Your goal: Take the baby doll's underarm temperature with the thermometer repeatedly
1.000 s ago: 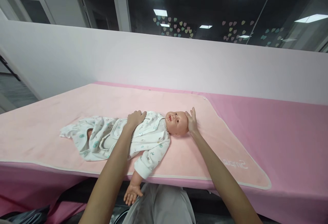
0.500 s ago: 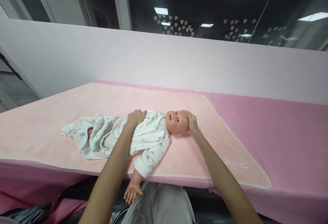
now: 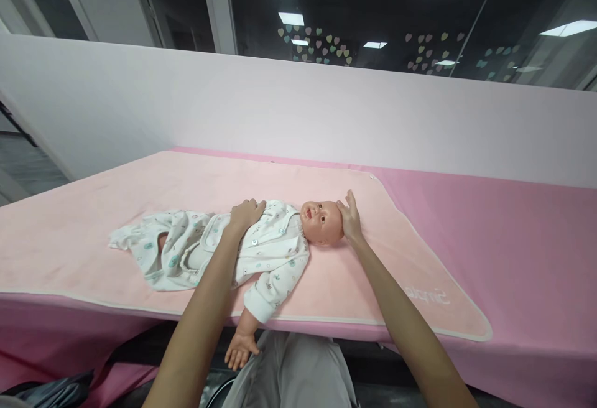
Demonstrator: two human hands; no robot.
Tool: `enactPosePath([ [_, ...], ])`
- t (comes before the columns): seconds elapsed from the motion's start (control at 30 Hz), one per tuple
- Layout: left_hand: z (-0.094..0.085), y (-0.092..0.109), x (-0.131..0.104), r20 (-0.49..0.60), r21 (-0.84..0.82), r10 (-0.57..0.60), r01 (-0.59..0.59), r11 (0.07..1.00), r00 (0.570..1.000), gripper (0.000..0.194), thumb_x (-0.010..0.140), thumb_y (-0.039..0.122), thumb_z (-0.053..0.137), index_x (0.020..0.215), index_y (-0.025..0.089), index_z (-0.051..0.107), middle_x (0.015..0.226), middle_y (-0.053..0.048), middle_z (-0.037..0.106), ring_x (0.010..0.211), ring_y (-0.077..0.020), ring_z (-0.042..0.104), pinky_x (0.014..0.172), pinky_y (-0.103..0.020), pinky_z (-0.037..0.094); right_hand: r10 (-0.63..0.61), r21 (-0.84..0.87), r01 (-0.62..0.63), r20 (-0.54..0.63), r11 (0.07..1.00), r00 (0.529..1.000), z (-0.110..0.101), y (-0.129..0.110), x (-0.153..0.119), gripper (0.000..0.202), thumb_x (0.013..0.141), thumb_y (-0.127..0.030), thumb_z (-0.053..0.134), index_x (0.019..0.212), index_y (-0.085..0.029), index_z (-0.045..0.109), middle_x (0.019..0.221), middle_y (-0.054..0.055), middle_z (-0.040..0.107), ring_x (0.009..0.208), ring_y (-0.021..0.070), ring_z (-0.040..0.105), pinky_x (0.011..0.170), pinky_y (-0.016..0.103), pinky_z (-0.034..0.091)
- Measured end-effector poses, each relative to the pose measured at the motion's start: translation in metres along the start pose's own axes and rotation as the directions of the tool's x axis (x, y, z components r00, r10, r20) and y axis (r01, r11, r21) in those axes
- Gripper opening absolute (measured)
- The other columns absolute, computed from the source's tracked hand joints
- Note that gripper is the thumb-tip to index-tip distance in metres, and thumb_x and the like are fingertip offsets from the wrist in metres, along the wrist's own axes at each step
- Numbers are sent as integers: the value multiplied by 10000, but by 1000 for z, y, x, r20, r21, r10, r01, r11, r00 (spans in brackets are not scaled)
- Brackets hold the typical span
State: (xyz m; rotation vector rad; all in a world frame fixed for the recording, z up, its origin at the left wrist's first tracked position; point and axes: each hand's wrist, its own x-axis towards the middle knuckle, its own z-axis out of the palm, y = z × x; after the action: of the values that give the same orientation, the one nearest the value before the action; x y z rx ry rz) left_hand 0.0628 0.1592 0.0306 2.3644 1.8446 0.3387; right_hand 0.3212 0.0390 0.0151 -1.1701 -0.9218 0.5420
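"As you look down, where is the baby doll [image 3: 298,240]?"

"Right before you, lying on its back across the peach-pink mat [image 3: 153,187], head to the right and legs to the left."

"What about the left hand [image 3: 247,214]?"

"You have it laid over the front of the doll's body, palm down on the printed white baby outfit [image 3: 275,249]. Your fingers bend toward the far side; whether they pinch any cloth, I cannot tell."

"And the right hand [image 3: 351,216]?"

"That one you hold open at the crown of the doll's head [image 3: 321,224], digits spread, one touching the head and another pointing up, away from it."

"Are the doll's arms both in sight?"

"You can see the near one: its sleeve ends in a white cuff [image 3: 260,306], and its hand [image 3: 240,351] hangs past the near edge, beside your grey trousers [image 3: 298,370]. Farther left, a bit of leg shows through an opening in the outfit."

"What lies around?"

"On your right, white lettering [image 3: 426,296] marks the mat, with a pink sheet [image 3: 532,259] beyond. A white partition [image 3: 326,119] stands along the far side."
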Motion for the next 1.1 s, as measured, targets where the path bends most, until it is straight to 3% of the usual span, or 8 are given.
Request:
enactPosePath([
  [0.2,-1,1,-2,-7,-4,10,-10,1000,1000,506,873,431,227,1077,142,589,1114,-165,615,1070,-297,539,874,-400,385,47,49,-51,84,998,995,1,1,5,308,708,-469,576,728,-179,675,802,45,708,927,226,603,896,346,444],
  [0.33,-2,2,-3,-5,0,2,-2,1000,1000,507,878,428,224,1082,143,590,1114,-165,612,1070,-298,536,876,-404,386,24,36,-26,45,999,999,1,2,5,351,713,-454,568,902,-178,675,1043,60,674,1047,217,566,947,344,417],
  [0.43,-4,3,-5,4,17,13,-13,1000,1000,476,882,407,236,1093,168,590,1118,-154,612,1073,-292,532,879,-406,383,1,-15,-1,-33,1000,999,1,0,1,465,718,-436,571,1125,-212,591,1279,56,542,1182,211,481,1001,348,371],
  [0.5,-6,4,-7,11,31,18,-18,999,1000,455,884,398,249,1104,187,586,1119,-148,612,1077,-290,529,881,-409,382,9,-32,-10,-41,999,999,0,-3,-1,485,722,-444,571,1158,-231,565,1302,50,519,1216,212,447,1004,348,366],
  [0.67,-8,5,-8,18,39,21,-22,999,1000,455,885,404,253,1109,186,585,1121,-153,607,1079,-295,527,884,-411,382,42,-3,-42,53,999,998,-1,-14,-6,306,740,-463,550,856,-197,647,985,49,677,1009,215,573,891,338,455],
  [0.8,-7,5,-8,19,31,19,-20,999,1000,461,886,403,241,1109,182,580,1122,-152,606,1082,-296,525,890,-414,379,50,72,-62,154,995,987,-1,-17,-7,280,743,-460,555,672,-197,621,751,19,691,844,198,609,845,328,475],
  [1.03,-9,6,-9,18,14,12,-13,1000,1000,461,883,406,248,1103,176,581,1121,-159,607,1089,-300,519,898,-420,370,29,49,-29,-15,998,999,1,-2,2,388,711,-410,592,1033,-197,637,1212,48,598,1118,201,533,965,327,410],
  [1.1,-9,6,-10,15,8,18,-18,1000,1000,459,883,403,249,1099,176,584,1119,-163,607,1089,-303,519,896,-423,371,32,44,-32,-15,999,999,1,0,4,396,710,-407,591,1041,-193,637,1213,52,598,1104,203,542,959,328,413],
])
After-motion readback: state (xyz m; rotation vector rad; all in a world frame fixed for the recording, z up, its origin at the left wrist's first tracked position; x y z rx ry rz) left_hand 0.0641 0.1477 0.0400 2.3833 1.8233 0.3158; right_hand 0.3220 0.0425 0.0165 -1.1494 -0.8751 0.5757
